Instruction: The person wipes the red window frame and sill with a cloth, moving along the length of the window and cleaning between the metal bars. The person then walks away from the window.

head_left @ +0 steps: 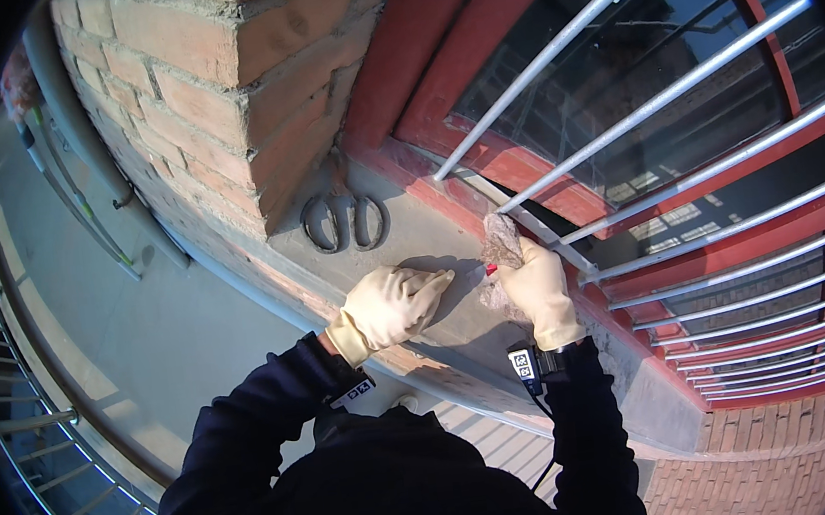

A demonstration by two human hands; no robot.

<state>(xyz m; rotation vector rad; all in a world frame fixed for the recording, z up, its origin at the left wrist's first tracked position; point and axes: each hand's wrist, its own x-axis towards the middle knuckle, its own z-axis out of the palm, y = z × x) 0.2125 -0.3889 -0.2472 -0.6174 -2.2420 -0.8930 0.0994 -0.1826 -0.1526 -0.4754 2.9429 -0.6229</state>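
My right hand (540, 285), in a cream rubber glove, grips a greyish-pink cloth (501, 240) at the foot of a silver window bar (561, 166). Part of the cloth hangs below the fingers, and a small red spot shows beside the thumb. Over the concrete window sill (416, 219) is my left hand (391, 305), gloved alike, its fingers pointing towards the cloth and its palm hidden from view. Whether it holds anything cannot be told. Beyond it, two dark metal rings (345, 221) lie on the sill in the corner.
A rough brick pillar (215, 105) borders the sill at the left. Red-framed window panes (592, 103) stand behind the row of bars. A grey pipe (87, 141), mop-like poles (70, 195) and a metal railing (48, 446) are farther left.
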